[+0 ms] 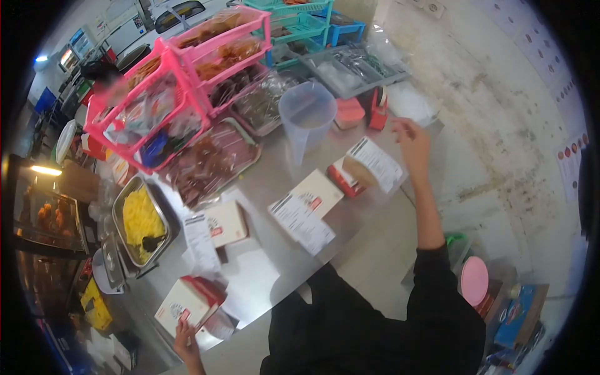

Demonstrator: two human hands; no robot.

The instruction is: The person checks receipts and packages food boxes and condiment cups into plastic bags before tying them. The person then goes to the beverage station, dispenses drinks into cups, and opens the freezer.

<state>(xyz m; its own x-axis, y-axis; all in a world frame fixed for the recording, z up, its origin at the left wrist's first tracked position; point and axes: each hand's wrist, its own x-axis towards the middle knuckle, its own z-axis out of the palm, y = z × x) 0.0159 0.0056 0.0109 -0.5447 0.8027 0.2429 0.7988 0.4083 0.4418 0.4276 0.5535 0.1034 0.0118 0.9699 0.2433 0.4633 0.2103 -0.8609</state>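
My left hand (pixel 185 340) is at the near edge of a white takeaway box (pixel 181 306) with red sides, its fingers touching the lid, thumb apart. A clear plastic cup (pixel 219 325) sits beside that box. My right hand (pixel 410 139) is raised at the table's right end, fingers loosely curled and apart, with nothing visible in them. Near it stand a red tape dispenser (pixel 378 109) and a box with a round brown patch on a printed receipt (pixel 375 164). Two more white boxes, one in the middle (pixel 317 192) and one at left (pixel 228 223), have receipts on them.
A clear measuring jug (pixel 307 115) stands behind the boxes, by a pink sponge-like block (pixel 349 113). Pink baskets (pixel 147 106) and a tray of wrapped brown food (pixel 209 159) line the back. A metal pan (pixel 167 219) holds yellow food. Bins and boxes stand low at right.
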